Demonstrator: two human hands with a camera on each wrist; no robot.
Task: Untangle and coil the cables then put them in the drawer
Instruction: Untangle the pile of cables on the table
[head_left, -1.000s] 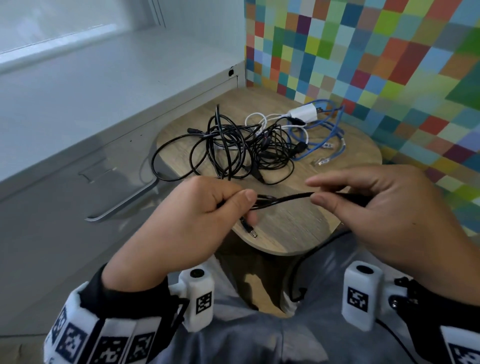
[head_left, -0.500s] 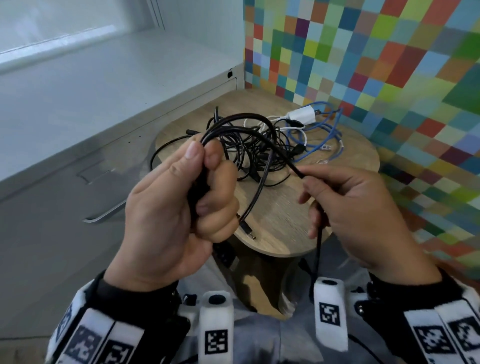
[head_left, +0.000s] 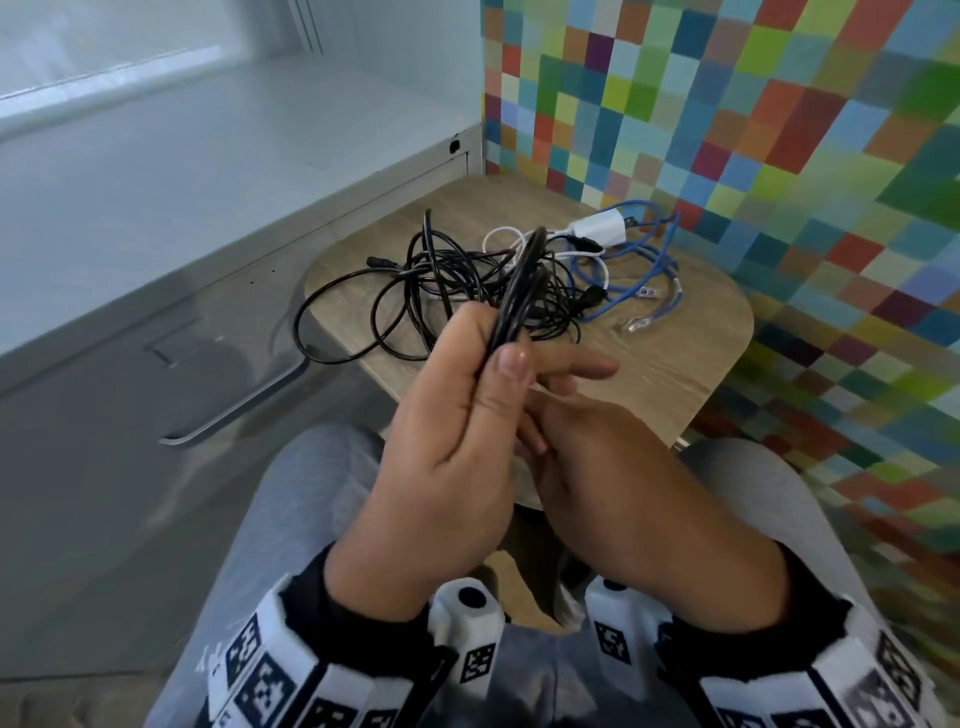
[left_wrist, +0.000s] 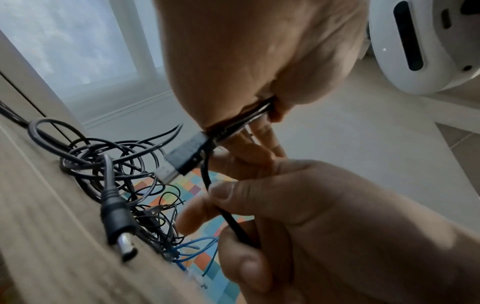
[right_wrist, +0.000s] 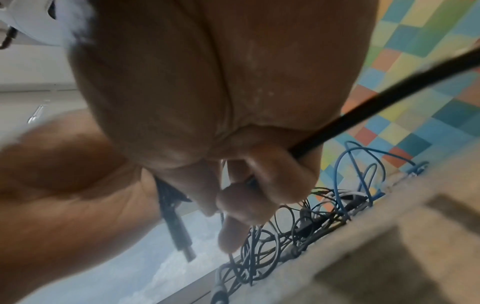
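I am early in the job: one thin black USB cable (head_left: 514, 291) is gathered into loops pinched by my left hand (head_left: 447, 467), thumb pressing the bundle, above the near edge of the round wooden bench (head_left: 691, 364). My right hand (head_left: 623, 499) has its fingers (left_wrist: 205, 211) curled round the cable's loose tail below the coil. Left to do: the tangled heap of black cables (head_left: 441, 291), the white charger with its lead (head_left: 597, 228) and the blue network cable (head_left: 649, 275) all lie knotted together on the bench. The grey metal drawer (head_left: 130, 389) beside it looks closed; I cannot see inside.
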